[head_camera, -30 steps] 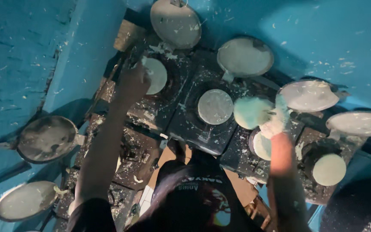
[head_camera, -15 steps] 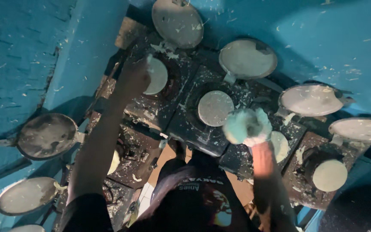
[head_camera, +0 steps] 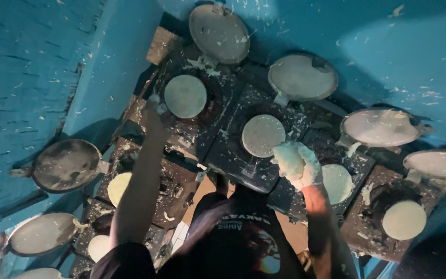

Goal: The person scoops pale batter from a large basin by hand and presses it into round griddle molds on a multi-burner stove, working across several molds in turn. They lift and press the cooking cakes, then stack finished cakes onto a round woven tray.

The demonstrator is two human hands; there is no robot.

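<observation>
Overhead, eight round hinged lids (head_camera: 303,76) stood open around the dark press plates (head_camera: 243,155) | six pale flat dough discs (head_camera: 263,135) lay face-up on plates | right hand (head_camera: 298,164) closed around a pale lump just beside the middle disc | left hand (head_camera: 153,111) touching plate edge near far-left disc (head_camera: 185,96), grip unreadable.

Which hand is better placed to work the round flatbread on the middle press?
Right, most likely. The right hand, covered by a pale cloth, sits at the edge of the middle flatbread. The left hand is farther off, beside the left flatbread.
</observation>
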